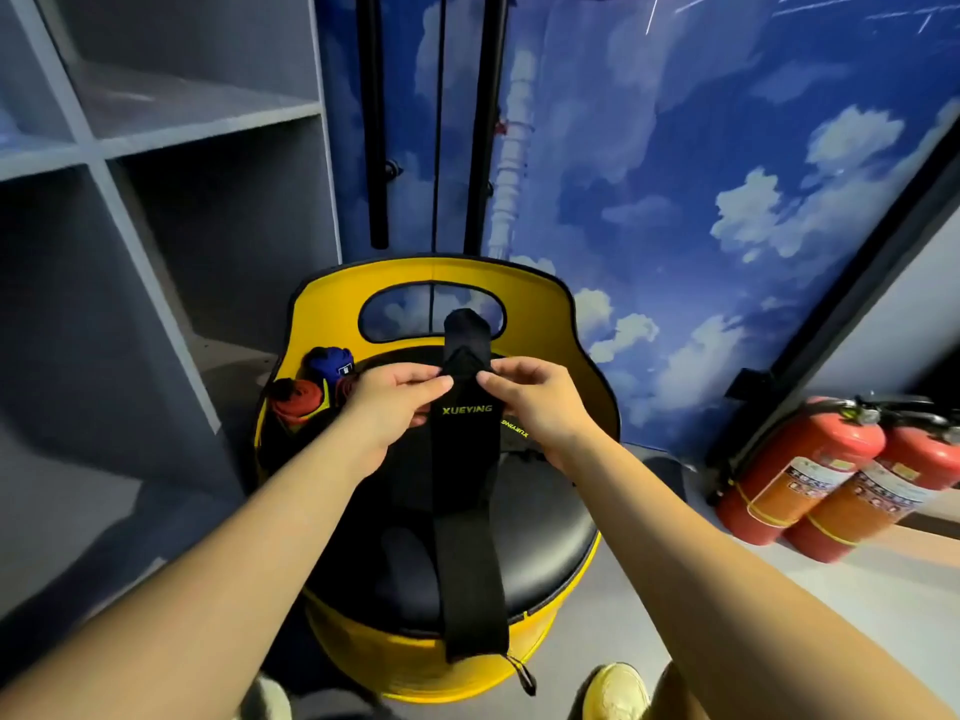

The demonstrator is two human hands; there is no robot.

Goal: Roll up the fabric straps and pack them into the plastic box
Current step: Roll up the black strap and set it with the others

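A long black fabric strap [470, 537] with yellow "XUEYING" lettering hangs flat in front of me, over a black round seat. My left hand [387, 402] pinches its left edge near the top. My right hand [535, 400] pinches the right edge at the same height. The strap's top end sticks up above my fingers, and its bottom end reaches the seat's front. A second black strap [514, 427] with the same lettering lies on the seat behind my right hand. Rolled straps, one blue [332, 362] and one red-orange [297, 400], sit in a clear plastic box [270, 433] at the seat's left.
The yellow chair [431, 283] with a black cushion stands against a blue sky-print wall. Grey shelving [156, 148] rises on the left. Two red fire extinguishers [810, 470] lean at the right on the floor. My shoes [618, 691] show at the bottom.
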